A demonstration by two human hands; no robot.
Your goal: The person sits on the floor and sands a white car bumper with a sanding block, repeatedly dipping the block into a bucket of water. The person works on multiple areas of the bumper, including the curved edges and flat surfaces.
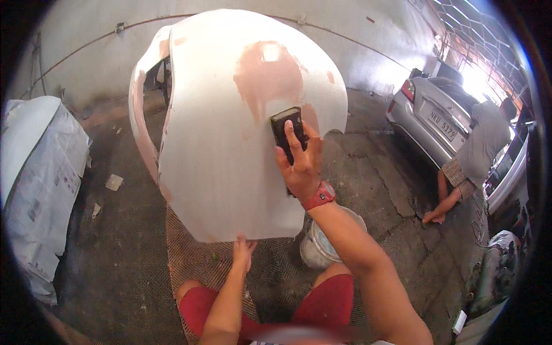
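A pale car door panel with reddish-brown patches stands before me, its window frame at the left. In my right hand is a dark sanding block. Its face lies against the panel, just below the largest brown patch. The fingers spread over the back of the block. My left hand grips the panel's lower edge, with the fingertips partly hidden behind it. A white bucket stands beside the panel, under my right forearm.
At the right, a person bends beside a silver car. A large object under pale sheeting stands at the left. Textured matting lies under the panel, and paper scraps are on the floor.
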